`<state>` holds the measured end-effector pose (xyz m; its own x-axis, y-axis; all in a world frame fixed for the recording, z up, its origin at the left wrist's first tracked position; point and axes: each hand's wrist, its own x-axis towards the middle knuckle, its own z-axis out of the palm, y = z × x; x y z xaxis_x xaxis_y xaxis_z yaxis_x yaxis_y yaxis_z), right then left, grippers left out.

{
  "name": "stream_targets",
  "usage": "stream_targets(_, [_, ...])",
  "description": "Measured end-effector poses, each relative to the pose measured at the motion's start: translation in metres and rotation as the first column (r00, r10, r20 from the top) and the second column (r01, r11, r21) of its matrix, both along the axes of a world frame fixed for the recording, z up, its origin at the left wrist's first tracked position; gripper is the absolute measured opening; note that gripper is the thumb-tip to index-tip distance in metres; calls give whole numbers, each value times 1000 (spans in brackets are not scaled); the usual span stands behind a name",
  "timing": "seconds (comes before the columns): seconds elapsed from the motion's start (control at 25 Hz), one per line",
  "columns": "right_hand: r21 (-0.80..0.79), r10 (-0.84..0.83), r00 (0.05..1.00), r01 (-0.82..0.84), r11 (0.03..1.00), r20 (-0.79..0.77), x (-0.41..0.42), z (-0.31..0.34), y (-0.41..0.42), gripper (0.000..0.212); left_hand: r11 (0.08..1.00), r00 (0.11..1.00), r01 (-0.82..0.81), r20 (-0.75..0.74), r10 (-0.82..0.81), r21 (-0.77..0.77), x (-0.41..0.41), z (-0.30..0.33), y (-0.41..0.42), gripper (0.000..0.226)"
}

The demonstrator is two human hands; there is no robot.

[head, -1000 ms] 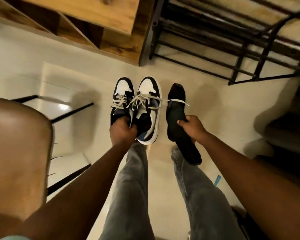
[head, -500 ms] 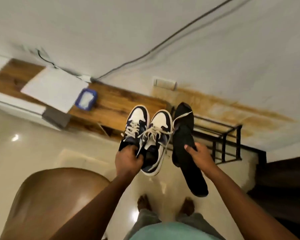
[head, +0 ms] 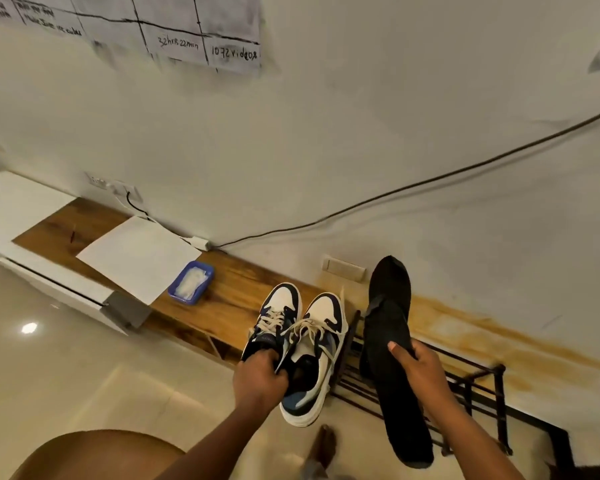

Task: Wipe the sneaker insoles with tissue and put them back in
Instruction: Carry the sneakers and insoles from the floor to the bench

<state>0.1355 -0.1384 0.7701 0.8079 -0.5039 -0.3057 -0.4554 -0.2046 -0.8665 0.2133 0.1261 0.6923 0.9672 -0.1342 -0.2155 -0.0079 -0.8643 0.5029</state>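
Pretty dim, warm yellowish indoor light overall. One small bright glare spot on the glossy floor [head: 29, 328], far left of the fingers [head: 394, 348]. Shadows are soft. Heavy wide-angle warp: the wall cable [head: 430, 181] above the fingers bows, and the chart [head: 174, 32] up top is smeary.

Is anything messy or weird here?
Yes. The wall has a long orange-brown stain above the black rack. Otherwise, the left hand holds both sneakers and the right hand holds the black insoles.
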Motion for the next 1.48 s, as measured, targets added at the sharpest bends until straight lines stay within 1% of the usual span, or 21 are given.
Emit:
stream_targets(0.12, [95,-34,998,38,995,-46,32,-23,-20,6,999,997,-7,-78,10,43,37,-25,-14,23])
stream_targets(0.24, [127,-41,991,57,990,-129,73,-57,-37,16,995,992,-5,-128,18,99,75,-51,-29,18])
stream_targets(0.32, [177,-14,986,44,983,-169,98,-76,-38,17,991,987,0,-162,22,135,98,-68,-36,12])
stream_targets(0.48, [217,-31,970,85,973,-242,127,-104,-32,6,984,969,15,-246,29,176,133,-108,-52,14])
stream_targets(0.52, [209,-39,964,97,973,-264,130,-112,-29,2,982,962,31,-273,20,184,143,-124,-56,14])
stream_targets(0.64, [143,-51,941,104,984,-335,128,-130,-20,4,978,942,88,-334,-19,191,168,-160,-68,15])
stream_targets(0.72, [90,-73,914,119,989,-399,121,-136,-14,14,973,941,128,-334,-58,192,181,-186,-75,15])
stream_targets(0.76, [76,-90,901,134,988,-425,116,-135,-11,15,970,943,143,-325,-73,198,185,-196,-78,14])
stream_targets(0.92, [16,-218,864,253,967,-453,110,-129,25,11,951,931,240,-326,-167,196,218,-243,-87,18])
stream_targets(1.0, [10,-266,856,301,953,-443,117,-122,51,12,938,903,303,-365,-227,166,235,-256,-93,20])
stream_targets(1.08, [12,-314,846,353,936,-431,131,-120,76,12,917,851,378,-437,-291,127,252,-259,-90,26])
stream_targets(1.2, [57,-319,856,372,926,-406,158,-114,108,11,883,743,467,-518,-423,-52,281,-240,-74,37])
stream_targets(1.28, [127,-288,877,359,924,-385,182,-107,126,9,860,686,484,-539,-489,-164,304,-212,-54,37])
stream_targets(1.36, [159,-268,892,343,926,-364,205,-106,134,12,864,676,452,-546,-494,-223,321,-188,-35,34])
stream_targets(1.48, [203,-217,920,292,935,-328,240,-107,138,15,881,716,331,-519,-467,-337,333,-149,-9,22])
